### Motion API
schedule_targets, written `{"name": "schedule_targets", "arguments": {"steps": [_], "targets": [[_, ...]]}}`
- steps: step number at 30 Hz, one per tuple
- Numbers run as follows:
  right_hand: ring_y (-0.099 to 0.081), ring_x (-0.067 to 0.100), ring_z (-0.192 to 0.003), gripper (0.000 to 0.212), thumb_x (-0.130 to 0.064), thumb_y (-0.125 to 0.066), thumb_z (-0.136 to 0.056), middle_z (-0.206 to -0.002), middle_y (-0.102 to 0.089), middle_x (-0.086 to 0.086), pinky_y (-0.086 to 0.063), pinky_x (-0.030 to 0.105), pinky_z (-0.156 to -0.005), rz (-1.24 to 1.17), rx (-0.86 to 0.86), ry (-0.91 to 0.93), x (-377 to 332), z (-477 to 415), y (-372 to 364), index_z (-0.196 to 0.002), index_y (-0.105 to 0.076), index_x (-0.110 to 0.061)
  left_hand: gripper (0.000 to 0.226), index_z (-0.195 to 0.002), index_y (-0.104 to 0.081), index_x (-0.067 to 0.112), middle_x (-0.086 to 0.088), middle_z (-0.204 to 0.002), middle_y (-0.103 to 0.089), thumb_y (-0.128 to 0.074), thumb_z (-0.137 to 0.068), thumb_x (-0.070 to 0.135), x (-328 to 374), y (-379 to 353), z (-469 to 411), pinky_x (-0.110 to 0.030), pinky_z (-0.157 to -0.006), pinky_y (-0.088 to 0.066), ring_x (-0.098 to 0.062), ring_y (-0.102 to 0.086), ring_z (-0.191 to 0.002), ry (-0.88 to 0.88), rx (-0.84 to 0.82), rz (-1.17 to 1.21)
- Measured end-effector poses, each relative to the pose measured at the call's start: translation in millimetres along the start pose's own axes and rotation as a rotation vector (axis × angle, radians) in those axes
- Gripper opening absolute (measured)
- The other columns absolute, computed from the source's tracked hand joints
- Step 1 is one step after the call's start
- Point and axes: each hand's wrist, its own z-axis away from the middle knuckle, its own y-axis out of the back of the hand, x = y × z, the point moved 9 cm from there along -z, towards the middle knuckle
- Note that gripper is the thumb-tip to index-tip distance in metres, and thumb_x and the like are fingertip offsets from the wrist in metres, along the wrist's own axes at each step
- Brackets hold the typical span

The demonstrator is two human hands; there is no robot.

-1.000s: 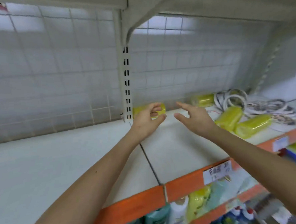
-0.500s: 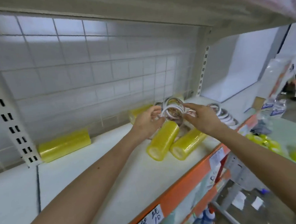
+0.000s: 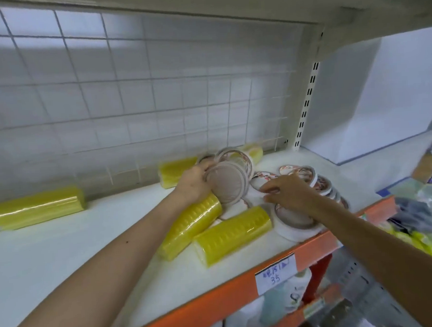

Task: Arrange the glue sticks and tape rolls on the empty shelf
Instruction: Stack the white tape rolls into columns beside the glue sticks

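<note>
Tape-roll stack (image 3: 227, 186): gripped on edge by left hand (image 3: 193, 183), seemingly to build a column; right hand (image 3: 291, 194), fingers relaxed, over loose rolls (image 3: 314, 180).

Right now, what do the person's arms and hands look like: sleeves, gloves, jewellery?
Both forearms are bare to the frame's edge, no sleeve in view. The left hand and right hand wear no gloves; no ring, watch or bracelet shows. A small dark spot marks the left forearm.
</note>
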Motion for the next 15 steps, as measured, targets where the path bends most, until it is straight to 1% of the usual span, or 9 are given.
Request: {"name": "schedule_targets", "arguments": {"steps": [3, 6, 9, 13, 15], "targets": [[-0.061, 0.019, -0.101, 0.024, -0.018, -0.062, -0.084, -0.109, -0.069, 0.005, -0.046, 0.034, -0.089, -0.025, 0.09, 0.03, 4, -2, 4, -0.107, -0.068, -0.014, 0.039, -0.128, -0.053, 0.019, -0.004, -0.125, -0.06, -0.056, -0.089, 0.016, 2, 4, -3, -0.02, -0.081, -0.033, -0.025, -0.054, -0.113, 0.017, 0.041, -0.059], [-0.062, 0.021, -0.1, 0.022, -0.021, -0.062, -0.084, -0.106, -0.069, 0.005, -0.048, 0.035, -0.086, -0.005, 0.124, 0.048, 6, -4, 5, -0.103, -0.069, -0.014, 0.032, -0.12, -0.061, 0.018, -0.007, -0.116, -0.065, -0.057, -0.089, 0.016, 3, 8, -8, -0.021, -0.077, -0.034, -0.025, -0.057, -0.109, 0.044, 0.088, -0.109], [-0.063, 0.025, -0.094, 0.018, -0.018, -0.058, -0.085, -0.1, -0.07, 0.01, -0.05, 0.035, -0.081, 0.065, 0.145, 0.028, 6, -8, 4, -0.095, -0.07, -0.009, 0.03, -0.115, -0.064, 0.013, -0.008, -0.115, -0.067, -0.058, -0.086, 0.008, 0, 11, -9, -0.015, -0.079, -0.035, -0.02, -0.06, -0.109, 0.07, 0.126, -0.075], [-0.061, 0.027, -0.095, 0.022, -0.013, -0.051, -0.087, -0.099, -0.07, 0.007, -0.047, 0.03, -0.076, 0.092, 0.216, 0.007, 8, -5, 13, -0.097, -0.071, -0.015, 0.026, -0.11, -0.067, 0.011, -0.008, -0.111, -0.068, -0.059, -0.085, 0.005, 4, 20, -4, -0.006, -0.073, -0.032, -0.019, -0.062, -0.105, 0.059, 0.232, -0.004], [-0.06, 0.028, -0.094, 0.024, -0.012, -0.048, -0.088, -0.099, -0.069, 0.009, -0.045, 0.03, -0.075, 0.095, 0.277, -0.004, 10, 2, 23, -0.098, -0.07, -0.015, 0.023, -0.106, -0.069, 0.01, -0.008, -0.106, -0.07, -0.06, -0.085, 0.007, 8, 28, -2, -0.007, -0.073, -0.033, -0.019, -0.063, -0.104, 0.044, 0.297, 0.039]]}}
